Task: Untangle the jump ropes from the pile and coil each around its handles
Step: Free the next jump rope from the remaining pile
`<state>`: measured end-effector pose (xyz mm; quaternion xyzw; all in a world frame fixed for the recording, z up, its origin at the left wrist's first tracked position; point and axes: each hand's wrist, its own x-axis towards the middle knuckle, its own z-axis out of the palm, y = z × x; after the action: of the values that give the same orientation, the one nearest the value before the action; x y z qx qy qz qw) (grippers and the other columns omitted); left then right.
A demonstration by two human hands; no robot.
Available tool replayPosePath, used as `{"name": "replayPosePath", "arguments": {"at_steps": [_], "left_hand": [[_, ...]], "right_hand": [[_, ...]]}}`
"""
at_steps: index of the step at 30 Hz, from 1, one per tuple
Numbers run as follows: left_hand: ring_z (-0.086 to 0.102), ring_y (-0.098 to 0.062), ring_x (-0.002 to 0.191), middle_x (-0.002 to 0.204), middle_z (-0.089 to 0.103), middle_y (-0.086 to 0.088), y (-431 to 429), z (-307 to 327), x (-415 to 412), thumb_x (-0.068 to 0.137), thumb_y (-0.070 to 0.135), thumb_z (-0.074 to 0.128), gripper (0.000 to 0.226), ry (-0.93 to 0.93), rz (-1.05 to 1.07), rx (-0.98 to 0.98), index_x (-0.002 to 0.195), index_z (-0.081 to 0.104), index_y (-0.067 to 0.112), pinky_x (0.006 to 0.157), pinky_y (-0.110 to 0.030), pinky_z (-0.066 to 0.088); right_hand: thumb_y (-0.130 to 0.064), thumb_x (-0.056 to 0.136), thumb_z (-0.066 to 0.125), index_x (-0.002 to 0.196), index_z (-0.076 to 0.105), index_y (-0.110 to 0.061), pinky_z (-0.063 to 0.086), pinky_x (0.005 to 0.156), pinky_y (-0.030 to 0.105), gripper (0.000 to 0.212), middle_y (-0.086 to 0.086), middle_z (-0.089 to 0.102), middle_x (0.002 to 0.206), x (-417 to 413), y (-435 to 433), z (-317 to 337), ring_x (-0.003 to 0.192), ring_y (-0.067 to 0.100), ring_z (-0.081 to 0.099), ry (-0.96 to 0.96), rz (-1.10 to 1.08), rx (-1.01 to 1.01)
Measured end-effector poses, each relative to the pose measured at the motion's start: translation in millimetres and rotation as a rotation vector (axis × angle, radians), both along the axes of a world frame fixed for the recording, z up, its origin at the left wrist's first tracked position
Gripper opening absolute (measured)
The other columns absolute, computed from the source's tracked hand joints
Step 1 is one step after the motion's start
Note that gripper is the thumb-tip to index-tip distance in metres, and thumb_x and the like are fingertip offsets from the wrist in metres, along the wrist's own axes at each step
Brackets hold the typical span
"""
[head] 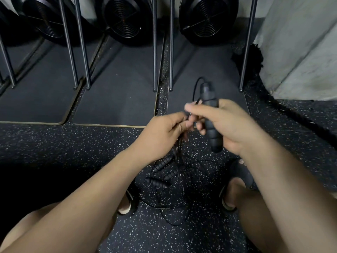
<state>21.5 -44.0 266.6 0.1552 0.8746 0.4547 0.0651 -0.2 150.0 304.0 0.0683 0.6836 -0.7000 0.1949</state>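
I log the speckled floor (54, 152) first, with dark mats (118, 99) beyond it. The jump-rope pile (173, 207) lies on the floor between sandalled feet (242, 172), three ribbed handles (162, 164) amid loose cord loops. The right hand (231, 125) is curled round a black handle (210, 127), held near upright above the pile, its cord (197, 84) arcing off the top end. The left hand (162, 136), just beside the right, has bent fingers pinching thin strands that hang to the pile.

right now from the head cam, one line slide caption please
Right hand grips a black jump rope handle while the left hand pinches cords rising from the tangled pile on the speckled floor.
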Motion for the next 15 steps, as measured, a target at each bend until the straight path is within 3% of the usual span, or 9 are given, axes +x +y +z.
{"name": "replayPosePath", "arguments": {"at_steps": [4, 7, 9, 12, 15], "left_hand": [[0.063, -0.004, 0.070, 0.078, 0.072, 0.011, -5.6, 2.5, -0.8, 0.107, 0.031, 0.066, 0.010, 0.042, 0.025, 0.015, 0.100, 0.072, 0.026, 0.068, -0.023, 0.049], [0.067, -0.004, 0.075, 0.080, 0.074, 0.013, -9.9, 0.9, -1.7, 0.102, 0.029, 0.072, 0.009, -0.026, 0.024, -0.009, 0.096, 0.071, 0.023, 0.074, -0.025, 0.053], [0.069, -0.003, 0.075, 0.083, 0.078, 0.012, -10.5, 1.1, -1.4, 0.102, 0.031, 0.072, 0.008, -0.102, -0.010, -0.041, 0.098, 0.074, 0.024, 0.073, -0.023, 0.052], [0.056, 0.009, 0.058, 0.082, 0.079, 0.011, -11.1, 2.8, -2.1, 0.104, 0.028, 0.070, 0.010, -0.139, 0.009, -0.043, 0.097, 0.076, 0.025, 0.057, -0.009, 0.037], [0.055, 0.008, 0.055, 0.082, 0.079, 0.011, -15.6, 2.5, -2.6, 0.105, 0.024, 0.067, 0.015, -0.182, 0.003, -0.099, 0.095, 0.078, 0.026, 0.056, -0.010, 0.036]], "right_hand": [[-0.014, 0.091, 0.082, 0.087, 0.076, -0.005, 0.046, 0.055, 0.031, 0.012, 0.019, 0.074, 0.076, 3.9, -9.0, -4.9, 0.064, 0.019, 0.061, 0.163, -0.025, 0.171], [-0.012, 0.093, 0.080, 0.086, 0.075, -0.004, 0.047, 0.056, 0.030, 0.012, 0.011, 0.077, 0.074, 5.0, -12.2, -1.6, 0.065, 0.018, 0.066, 0.230, -0.043, 0.170], [-0.012, 0.093, 0.081, 0.089, 0.074, -0.004, 0.047, 0.055, 0.028, 0.011, 0.008, 0.078, 0.076, 4.2, -11.5, 2.2, 0.063, 0.016, 0.067, 0.237, -0.100, 0.115], [-0.012, 0.093, 0.081, 0.091, 0.072, -0.009, 0.047, 0.055, 0.025, 0.010, 0.007, 0.078, 0.079, 1.5, -6.1, 10.2, 0.062, 0.014, 0.067, 0.244, -0.186, -0.004], [-0.014, 0.095, 0.079, 0.091, 0.068, -0.012, 0.046, 0.056, 0.024, 0.011, 0.004, 0.077, 0.079, -5.0, 7.3, 22.0, 0.064, 0.013, 0.066, 0.261, -0.299, -0.158]]}}
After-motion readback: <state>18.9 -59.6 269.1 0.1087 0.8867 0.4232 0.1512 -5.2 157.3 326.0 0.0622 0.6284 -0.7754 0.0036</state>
